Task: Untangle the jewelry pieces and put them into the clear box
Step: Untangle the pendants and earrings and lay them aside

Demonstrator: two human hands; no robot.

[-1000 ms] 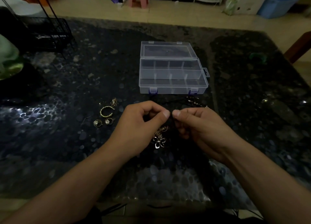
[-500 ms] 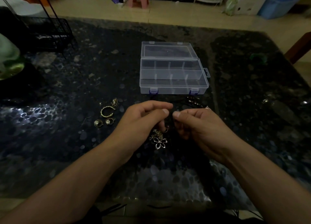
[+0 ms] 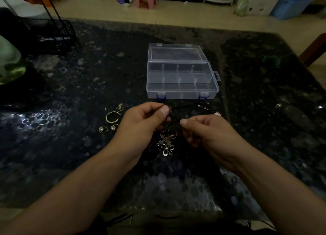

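Pinched the black cord (image 3: 173, 111) between left hand (image 3: 141, 123) and right hand (image 3: 210, 134) at frame centre, probably to loosen the hanging tangled pendants (image 3: 166, 143) below the clear box (image 3: 181, 79).

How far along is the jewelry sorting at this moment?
Early. Done: the clear box stands open, but I can see nothing in its compartments. In hand: the left hand and right hand pinch a black cord, with a flower pendant cluster hanging tangled below. Left: freeing that tangle and boxing it, plus the gold ring and small earrings lying loose on the table.
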